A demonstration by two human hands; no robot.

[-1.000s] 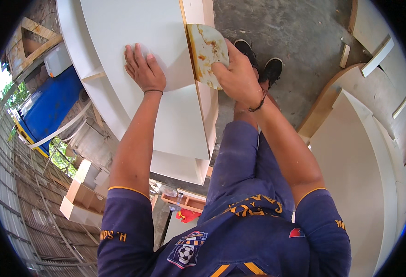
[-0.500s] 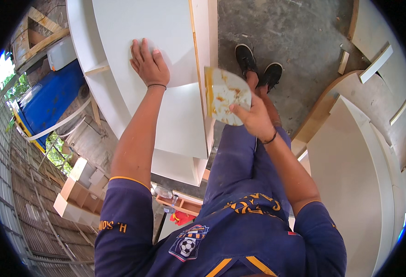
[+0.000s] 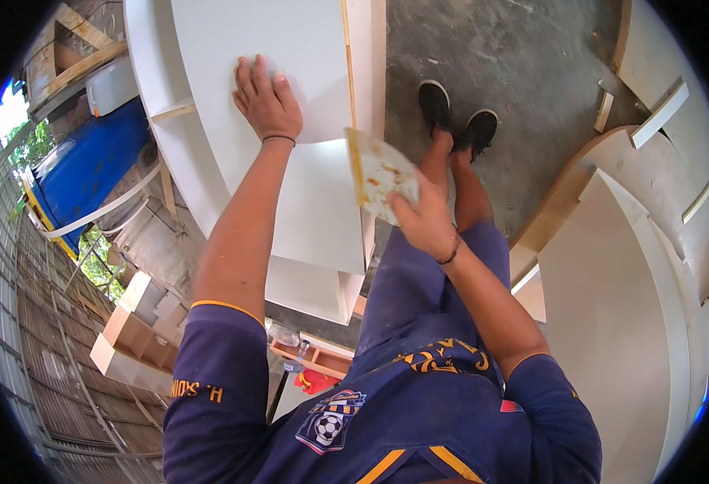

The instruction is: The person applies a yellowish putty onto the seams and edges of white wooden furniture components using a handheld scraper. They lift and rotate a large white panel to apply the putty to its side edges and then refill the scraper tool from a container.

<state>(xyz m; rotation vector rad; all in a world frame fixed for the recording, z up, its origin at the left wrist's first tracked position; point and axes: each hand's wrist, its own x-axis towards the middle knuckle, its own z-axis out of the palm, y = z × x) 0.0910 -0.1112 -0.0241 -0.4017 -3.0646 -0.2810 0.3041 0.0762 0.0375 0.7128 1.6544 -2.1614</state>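
A: Which way does the sanding sheet [image 3: 380, 176] run?

B: It is a rectangular sheet, pale with brown and orange stains on the face that shows. Its long axis runs from the upper left to the lower right of the frame, a little right of centre. One long edge, yellowish, faces the white cabinet panel [image 3: 290, 97]; the lower right corner sits in the right hand [image 3: 423, 222].

A: How is it held?

B: The right hand is closed on that corner, fingers curled around the lower edge, the rest of the sheet standing free above the knuckles. The sheet is lifted off the panel and hangs over the panel's right edge and the concrete floor [image 3: 524, 73].

A: And the right arm?

B: It comes up from the lower right of the frame, bent at the elbow, the forearm slanting up and left. A dark band circles the wrist.

A: The other hand?

B: The left hand [image 3: 265, 101] lies flat on the white cabinet panel in the upper middle of the frame, palm down, fingers spread slightly and pointing toward the top edge. It holds nothing. The left arm is nearly straight, reaching from the lower centre up to it, also with a thin dark band at the wrist.

A: What lies around?

B: Two black shoes [image 3: 455, 121] stand on the floor just right of the panel. More white boards [image 3: 612, 298] lean at the right of the frame, and a blue tarp [image 3: 88, 177] shows at the left.
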